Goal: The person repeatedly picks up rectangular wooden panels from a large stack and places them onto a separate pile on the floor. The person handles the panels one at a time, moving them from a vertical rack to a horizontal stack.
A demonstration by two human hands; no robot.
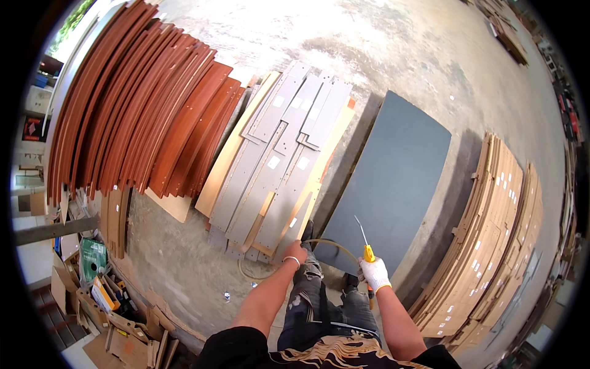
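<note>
Gripping: right grip (373,270), white-gloved, fingers wrapped around one yellow tool (369,253), its thin metal nozzle (361,229) angled up and left over a dark grey board (396,172). Left grip (295,251), bare, pale bracelet (292,260) at wrist, by the near end of stacked grey panels (273,141); cannot tell whether it pinches panel or hose. Pale hose (335,244), arching between both hands. Farther left: red-brown boards (135,104), arranged in a row. Farther right: light-brown stacks (485,246), white labels. Beneath: concrete floor (184,258).

The stained concrete floor (424,61) is brightly lit.
</note>
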